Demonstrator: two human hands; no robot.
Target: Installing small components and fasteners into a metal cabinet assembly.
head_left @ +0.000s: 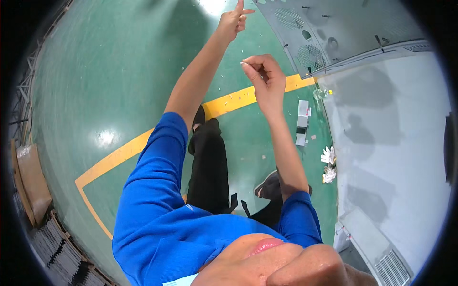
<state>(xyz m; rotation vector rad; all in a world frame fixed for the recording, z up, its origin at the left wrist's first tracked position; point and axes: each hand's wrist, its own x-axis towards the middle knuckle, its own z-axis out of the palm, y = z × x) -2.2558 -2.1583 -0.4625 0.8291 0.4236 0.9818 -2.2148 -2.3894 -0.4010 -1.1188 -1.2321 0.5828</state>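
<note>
My left hand [232, 23] is raised at the top edge of the picture. Its index finger and thumb are stretched out, the other fingers are bent, and I see nothing in it. Lower and to the right, my right hand [268, 81] has thumb and index finger pinched together. A tiny pale bit shows at those fingertips, too small to name. Closest to both hands is a large grey metal panel [348, 47] at the upper right, with perforated patches and several cut-out holes. Neither hand touches it.
Yellow tape [231, 102] crosses the green floor [129, 71], where small pale scraps lie. Along the white wall [405, 119] are a clear bottle [320, 94], small grey-white boxes [303, 114] and white gloves [328, 164]. Stacked grey sheets [62, 252] stand at lower left.
</note>
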